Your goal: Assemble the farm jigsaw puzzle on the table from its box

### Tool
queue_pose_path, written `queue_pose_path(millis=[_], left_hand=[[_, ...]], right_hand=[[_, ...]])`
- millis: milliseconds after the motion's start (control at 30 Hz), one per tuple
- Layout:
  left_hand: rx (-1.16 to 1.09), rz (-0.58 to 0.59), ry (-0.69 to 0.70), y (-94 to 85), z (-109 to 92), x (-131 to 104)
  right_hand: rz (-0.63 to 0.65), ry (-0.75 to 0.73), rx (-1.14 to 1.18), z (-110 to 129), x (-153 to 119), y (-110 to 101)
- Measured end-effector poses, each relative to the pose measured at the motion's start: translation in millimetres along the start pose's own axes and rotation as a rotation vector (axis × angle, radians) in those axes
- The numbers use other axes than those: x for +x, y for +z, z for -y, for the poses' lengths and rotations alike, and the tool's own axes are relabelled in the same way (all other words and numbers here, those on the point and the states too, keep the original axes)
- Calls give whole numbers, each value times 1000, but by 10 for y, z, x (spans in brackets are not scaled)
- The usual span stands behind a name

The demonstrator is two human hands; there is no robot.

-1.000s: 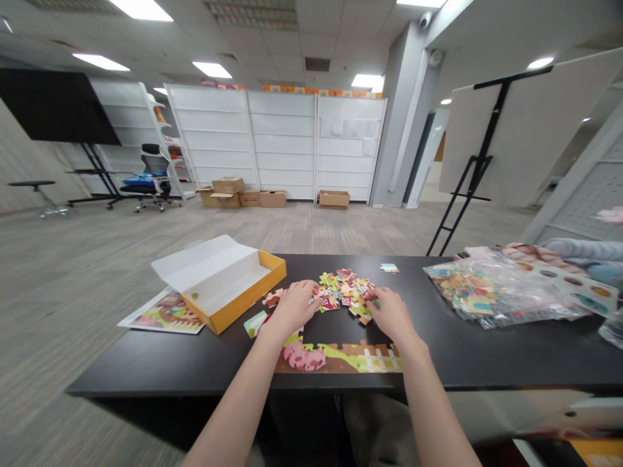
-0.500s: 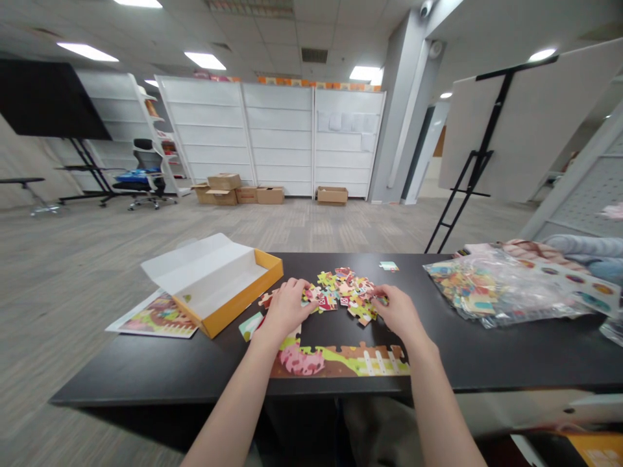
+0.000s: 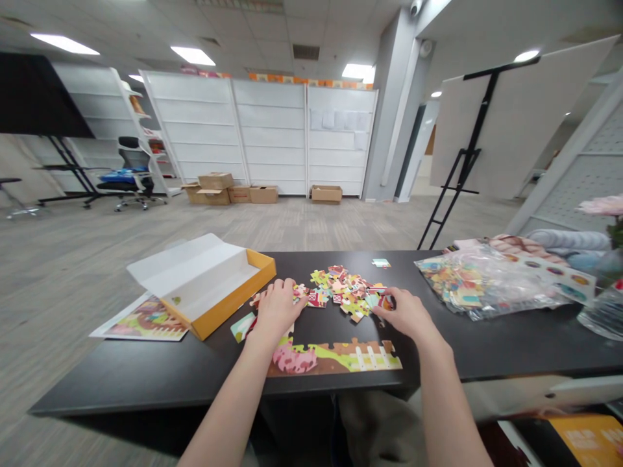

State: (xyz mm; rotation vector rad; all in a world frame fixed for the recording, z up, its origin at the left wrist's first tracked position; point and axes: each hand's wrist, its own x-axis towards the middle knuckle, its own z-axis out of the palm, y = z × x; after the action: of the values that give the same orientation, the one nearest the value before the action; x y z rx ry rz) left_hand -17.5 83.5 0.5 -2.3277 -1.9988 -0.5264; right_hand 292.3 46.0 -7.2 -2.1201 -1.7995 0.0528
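My right hand (image 3: 406,312) pinches a puzzle piece (image 3: 374,300) between thumb and fingers, just off the right side of a loose heap of puzzle pieces (image 3: 343,285). On the heap's left side lies my left hand (image 3: 278,306), palm down and open, its fingers over some pieces and partly hiding them. Nearer to me, a joined puzzle strip (image 3: 335,360) runs along the table's front, showing a pink pig and a white fence. Part of its left end is behind my left wrist. A green and white piece (image 3: 242,326) lies left of that wrist.
An open yellow box (image 3: 228,295) stands on the left over a printed picture sheet (image 3: 146,319). One piece (image 3: 381,263) lies alone near the far edge of the black table (image 3: 160,379). Clear plastic bags (image 3: 481,285) and a glass vase (image 3: 603,311) are on the right.
My right hand has drawn a puzzle piece out of the heap's right side and turned it up. The left hand stays on the heap's left side. The camera view has swung slightly right.
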Motion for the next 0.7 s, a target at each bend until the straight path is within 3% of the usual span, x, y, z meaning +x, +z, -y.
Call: queue_pose_path(millis=[200,467,567,700], left_hand=[[19,-13,-45,2,6,-12],[-72,-20,69,-59,1,-71],[-81,-24,98,-101,0,-123],[-77,-6,112,-168,17,-216]], right_hand=[[20,-8,119,12,17,7],[14,-15,188,-111,55,-83],[26,-26,324,-177,69,-122],[-75,13,530,-360,105,-137]])
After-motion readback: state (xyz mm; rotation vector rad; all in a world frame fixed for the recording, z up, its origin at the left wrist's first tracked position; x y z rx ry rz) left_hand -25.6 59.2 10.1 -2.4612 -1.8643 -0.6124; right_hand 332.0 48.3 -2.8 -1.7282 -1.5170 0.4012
